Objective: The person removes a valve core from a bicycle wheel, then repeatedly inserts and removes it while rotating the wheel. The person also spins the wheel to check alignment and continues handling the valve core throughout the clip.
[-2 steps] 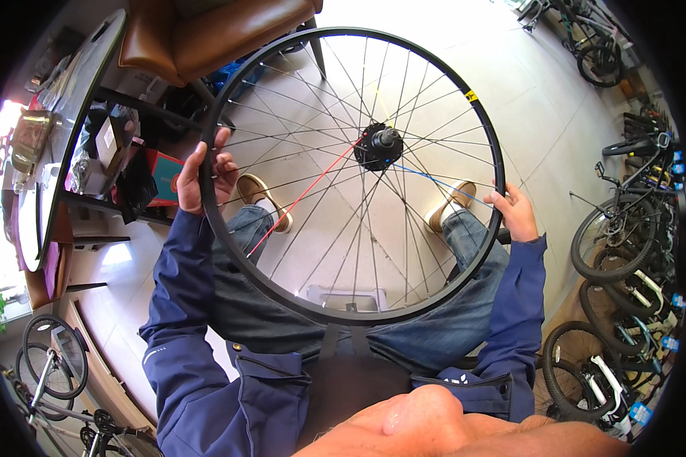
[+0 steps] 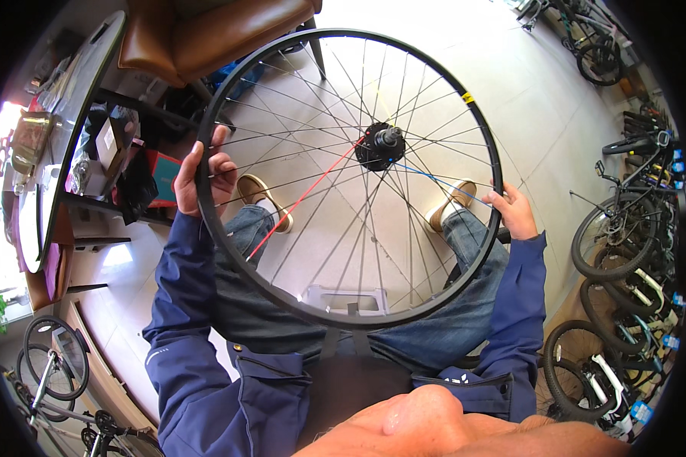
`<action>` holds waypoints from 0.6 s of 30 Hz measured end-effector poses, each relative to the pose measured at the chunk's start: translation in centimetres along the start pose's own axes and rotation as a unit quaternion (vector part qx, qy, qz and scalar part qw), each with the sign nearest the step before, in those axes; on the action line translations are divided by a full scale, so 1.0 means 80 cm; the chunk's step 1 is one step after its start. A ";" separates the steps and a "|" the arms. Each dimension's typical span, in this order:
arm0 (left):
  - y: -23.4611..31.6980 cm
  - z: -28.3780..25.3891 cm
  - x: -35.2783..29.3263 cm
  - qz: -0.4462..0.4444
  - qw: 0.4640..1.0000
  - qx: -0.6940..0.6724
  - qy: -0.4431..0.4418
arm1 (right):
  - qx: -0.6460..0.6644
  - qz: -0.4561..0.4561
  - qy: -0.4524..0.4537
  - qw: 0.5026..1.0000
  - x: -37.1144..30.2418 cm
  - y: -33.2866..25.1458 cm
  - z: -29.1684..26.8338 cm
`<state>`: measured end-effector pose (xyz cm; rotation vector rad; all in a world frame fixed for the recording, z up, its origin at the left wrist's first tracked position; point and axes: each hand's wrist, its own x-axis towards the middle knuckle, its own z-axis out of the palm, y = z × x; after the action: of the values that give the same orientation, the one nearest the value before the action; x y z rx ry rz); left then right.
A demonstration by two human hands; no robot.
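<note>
A bicycle wheel (image 2: 358,319) without a tyre is held up above my lap, its black rim facing me. My left hand (image 2: 187,185) grips the rim's left side, thumb on the outside and fingers curled in past the spokes. At the right side, my right hand (image 2: 517,214) pinches the rim between thumb and fingers. The dark hub (image 2: 370,149) sits at the centre, its axle end pointing up. Most spokes are black. One red spoke (image 2: 305,196) runs down to the left, a blue spoke (image 2: 428,177) to the right, and a pale yellow one upward.
A glass-topped table (image 2: 91,72) with boxes beneath stands at left, near a brown leather chair (image 2: 221,34). Several bicycles (image 2: 625,236) line the right side. Another bicycle (image 2: 49,373) is at lower left. A grey plastic item (image 2: 370,299) lies between my legs.
The wheel has shifted very slightly left and tilted a little, with my left hand moving along. Both hands keep their hold on the rim.
</note>
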<state>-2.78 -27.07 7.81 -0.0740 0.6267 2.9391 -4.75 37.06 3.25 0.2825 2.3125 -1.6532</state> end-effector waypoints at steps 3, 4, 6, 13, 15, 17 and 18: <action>-0.010 0.036 0.001 0.008 0.995 -0.074 -0.072 | -0.110 0.060 0.018 0.992 0.011 0.001 0.010; -0.020 0.049 0.005 0.010 0.991 -0.070 -0.111 | -0.181 0.041 0.032 0.982 0.013 -0.002 0.011; -0.054 0.071 0.008 0.036 0.995 -0.019 -0.095 | -0.257 0.028 0.041 0.965 0.016 -0.009 0.025; -0.186 0.111 0.057 0.100 0.931 0.350 0.024 | -0.299 -0.060 -0.055 0.951 0.001 -0.064 0.106; -0.190 0.107 0.072 0.106 0.920 0.376 0.027 | -0.313 -0.104 -0.057 0.942 -0.009 -0.080 0.131; -0.194 0.101 0.085 0.109 0.923 0.367 0.023 | -0.318 -0.139 -0.060 0.936 -0.017 -0.094 0.154; -0.199 0.098 0.091 0.112 0.931 0.345 0.022 | -0.316 -0.155 -0.064 0.934 -0.020 -0.100 0.165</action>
<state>-7.89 -8.59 8.03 0.0072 1.7275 2.7249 -4.30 22.01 6.87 -0.3322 2.7237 -0.9021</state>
